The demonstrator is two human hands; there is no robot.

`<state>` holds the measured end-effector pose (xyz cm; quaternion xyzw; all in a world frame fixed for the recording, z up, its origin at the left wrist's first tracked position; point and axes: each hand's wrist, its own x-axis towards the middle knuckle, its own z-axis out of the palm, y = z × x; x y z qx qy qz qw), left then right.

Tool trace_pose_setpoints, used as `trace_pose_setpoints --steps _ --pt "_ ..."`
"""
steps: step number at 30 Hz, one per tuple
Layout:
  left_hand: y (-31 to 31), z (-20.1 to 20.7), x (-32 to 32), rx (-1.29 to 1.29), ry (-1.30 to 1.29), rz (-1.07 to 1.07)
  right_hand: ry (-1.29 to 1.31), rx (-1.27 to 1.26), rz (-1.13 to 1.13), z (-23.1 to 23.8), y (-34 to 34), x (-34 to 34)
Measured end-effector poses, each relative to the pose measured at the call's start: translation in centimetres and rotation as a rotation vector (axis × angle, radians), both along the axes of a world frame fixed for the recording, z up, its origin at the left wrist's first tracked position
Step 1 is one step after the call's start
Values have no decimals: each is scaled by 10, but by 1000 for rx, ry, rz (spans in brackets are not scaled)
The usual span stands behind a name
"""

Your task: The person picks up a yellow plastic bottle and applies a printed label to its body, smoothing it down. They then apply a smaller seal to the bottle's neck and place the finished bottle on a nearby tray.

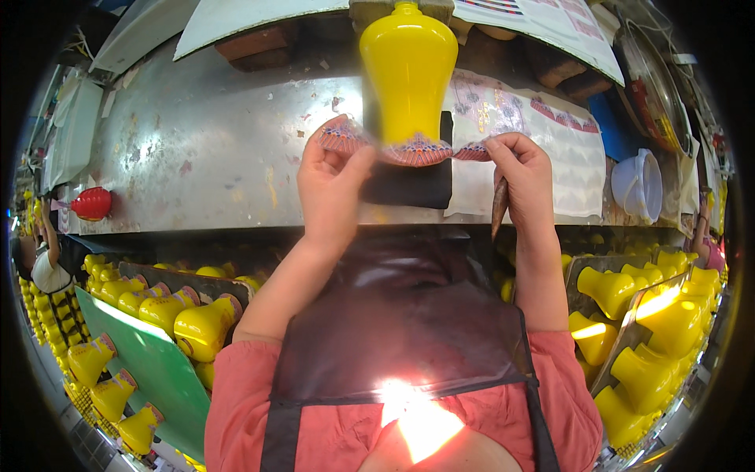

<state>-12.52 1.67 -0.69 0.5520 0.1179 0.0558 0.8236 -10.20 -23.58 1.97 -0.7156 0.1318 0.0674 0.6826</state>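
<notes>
1. Hands first: left hand pinches the left end of a patterned decal strip; right hand pinches its right end and also grips a brown tool, tip pointing down.
2. Metal table: scuffed surface, carries everything below.
3. Decal sheet: lies flat on the table, behind the right hand.
4. Yellow vase: neck pointing away from the person, between both hands. Strip wraps its near end.
5. Dark pad: under the vase.
6. White bowls: stacked at the right.
7. Red vase: left table edge.
8. More yellow vases racked below, both sides.
</notes>
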Motion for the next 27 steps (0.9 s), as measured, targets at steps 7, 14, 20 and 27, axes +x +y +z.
trace_pose_setpoints --steps 7,14,20,27 --pt "-4 3 3 -26 37 16 -34 -55 28 -14 2 9" --pt "-3 1 1 11 88 -11 -260 -491 24 -1 23 16" --pt "5 -5 10 31 -21 36 -219 -407 264 28 51 6" --pt "-2 -8 21 813 -249 -166 -194 -399 261 27 59 14"
